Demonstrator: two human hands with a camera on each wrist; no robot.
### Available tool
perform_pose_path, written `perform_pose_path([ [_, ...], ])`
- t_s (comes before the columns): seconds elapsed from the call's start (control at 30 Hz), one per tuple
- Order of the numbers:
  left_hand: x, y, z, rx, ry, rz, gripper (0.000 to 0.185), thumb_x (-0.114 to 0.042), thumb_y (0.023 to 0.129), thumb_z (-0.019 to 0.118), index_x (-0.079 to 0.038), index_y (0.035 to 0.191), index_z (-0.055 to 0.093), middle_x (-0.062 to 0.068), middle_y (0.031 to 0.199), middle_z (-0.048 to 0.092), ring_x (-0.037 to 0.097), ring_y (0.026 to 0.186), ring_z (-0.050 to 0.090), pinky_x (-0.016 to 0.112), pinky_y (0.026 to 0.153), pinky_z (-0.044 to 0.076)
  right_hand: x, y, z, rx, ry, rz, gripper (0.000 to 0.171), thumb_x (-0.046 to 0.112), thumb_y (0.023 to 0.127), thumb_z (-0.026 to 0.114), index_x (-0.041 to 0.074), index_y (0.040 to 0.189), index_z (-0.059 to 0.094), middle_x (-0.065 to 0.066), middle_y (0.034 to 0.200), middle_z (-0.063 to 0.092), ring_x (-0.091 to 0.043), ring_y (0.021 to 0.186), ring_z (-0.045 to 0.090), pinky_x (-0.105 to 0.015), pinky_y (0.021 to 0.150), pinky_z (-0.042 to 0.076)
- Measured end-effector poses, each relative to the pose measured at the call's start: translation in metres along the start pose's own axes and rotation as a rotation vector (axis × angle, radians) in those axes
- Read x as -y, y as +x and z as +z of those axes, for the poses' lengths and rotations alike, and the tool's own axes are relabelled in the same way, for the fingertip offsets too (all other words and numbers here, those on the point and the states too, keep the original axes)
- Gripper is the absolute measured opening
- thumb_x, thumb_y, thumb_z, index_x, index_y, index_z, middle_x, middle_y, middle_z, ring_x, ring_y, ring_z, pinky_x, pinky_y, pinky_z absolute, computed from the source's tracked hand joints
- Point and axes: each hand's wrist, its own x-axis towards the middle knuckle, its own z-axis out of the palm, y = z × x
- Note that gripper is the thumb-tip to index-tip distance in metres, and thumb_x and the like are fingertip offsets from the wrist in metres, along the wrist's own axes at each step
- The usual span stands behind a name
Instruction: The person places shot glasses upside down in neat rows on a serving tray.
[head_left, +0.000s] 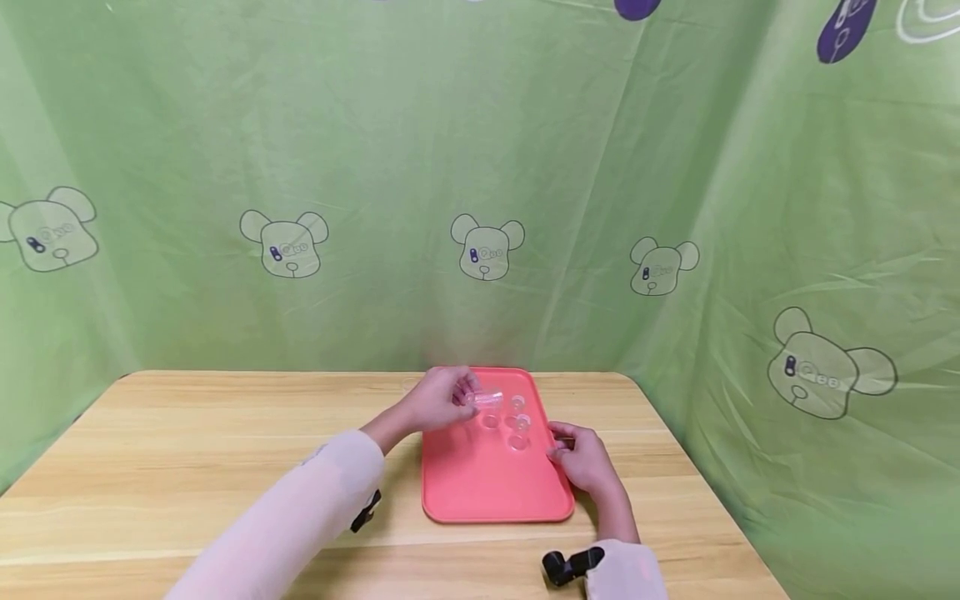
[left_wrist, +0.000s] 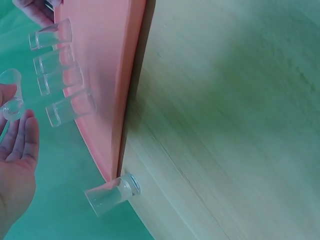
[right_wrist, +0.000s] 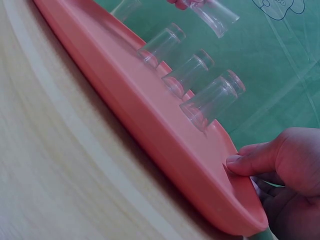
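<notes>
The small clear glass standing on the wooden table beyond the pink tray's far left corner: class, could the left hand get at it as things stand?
Probably not straight away. The left hand already holds a small clear glass over the pink plastic tray. The glass on the table stands nearby with nothing in the way.

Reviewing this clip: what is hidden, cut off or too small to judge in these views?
- Head view: the clear glasses on the pink tray are too small and transparent to count surely.
- Left wrist view: the left hand is cut by the frame edge; its grip on the held glass is unclear.
- Right wrist view: right hand fingers hidden under the tray rim.
</notes>
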Motion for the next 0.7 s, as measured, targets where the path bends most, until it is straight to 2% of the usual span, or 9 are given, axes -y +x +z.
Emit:
perform_pose_path([
  [0.27,-0.006,0.000,0.000,-0.016,-0.008,-0.010,0.018,-0.002,0.084,0.074,-0.007,0.098,0.064,0.002,0.087,0.066,0.016,0.084,0.065,0.023,0.074,0.056,-0.001,0.000,-0.001,-0.005,-0.007,-0.001,0.047,-0.008,0.094,0.061,-0.006,0.140,0.057,-0.017,0.107,0.067,-0.025,0.092,0.060,-0.030,0.074,0.055],
  [0.6,-0.008,0.002,0.008,-0.064,-0.011,0.052,0.015,0.002,0.083,0.070,-0.004,0.097,0.068,0.004,0.089,0.066,0.014,0.083,0.063,0.028,0.077,0.057,0.003,-0.002,-0.001,0.001,-0.006,-0.001,0.046,-0.008,0.095,0.060,-0.007,0.140,0.056,-0.019,0.108,0.067,-0.026,0.093,0.061,-0.031,0.075,0.056],
  [0.7,-0.009,0.003,0.011,-0.057,-0.020,0.042,0.017,0.001,0.084,0.071,-0.001,0.100,0.071,0.004,0.090,0.066,0.015,0.086,0.064,0.031,0.080,0.058,0.002,-0.002,-0.001,0.000,-0.002,0.006,0.046,-0.008,0.095,0.060,-0.006,0.140,0.056,-0.019,0.109,0.067,-0.025,0.093,0.061,-0.030,0.075,0.056],
])
